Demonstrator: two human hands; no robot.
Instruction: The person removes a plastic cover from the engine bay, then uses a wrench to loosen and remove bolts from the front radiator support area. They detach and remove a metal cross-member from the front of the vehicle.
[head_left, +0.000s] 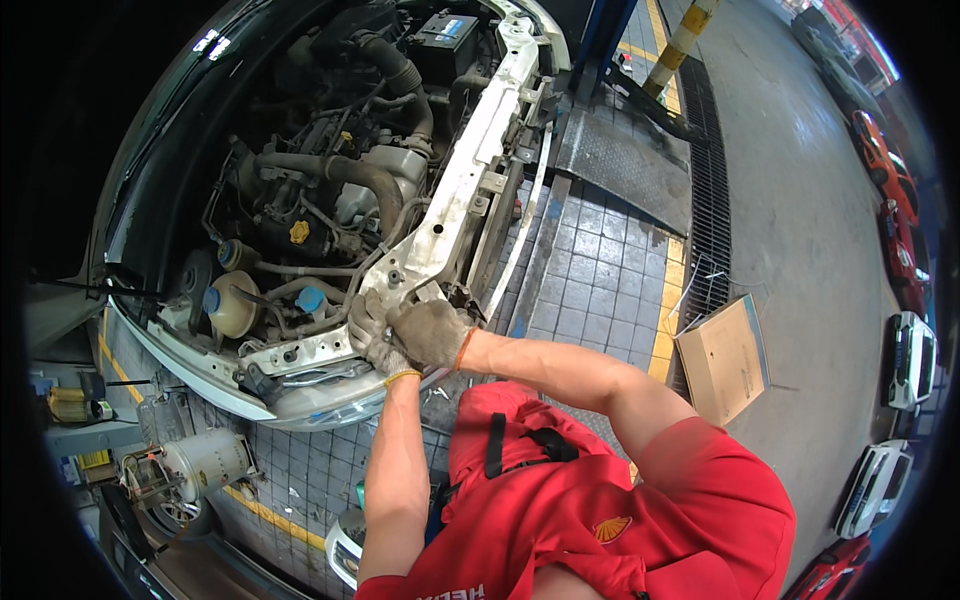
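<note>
Both my hands wear grey-beige work gloves and meet at the near corner of the car's pale front crossmember, beside the headlight. My left hand, with a yellow band at its wrist, rests against the metal with its fingers bent and close together. Right beside it, my right hand, an orange band at its wrist, is curled closed, knuckles up. Whatever lies between the fingers is hidden by the gloves. Left of my hands sit a blue cap and a cream reservoir in the engine bay.
The engine bay holds hoses, a yellow oil cap and a battery. A thin pale strip hangs along the car's front. An open cardboard box stands by the floor grate. A cylindrical tank is at lower left.
</note>
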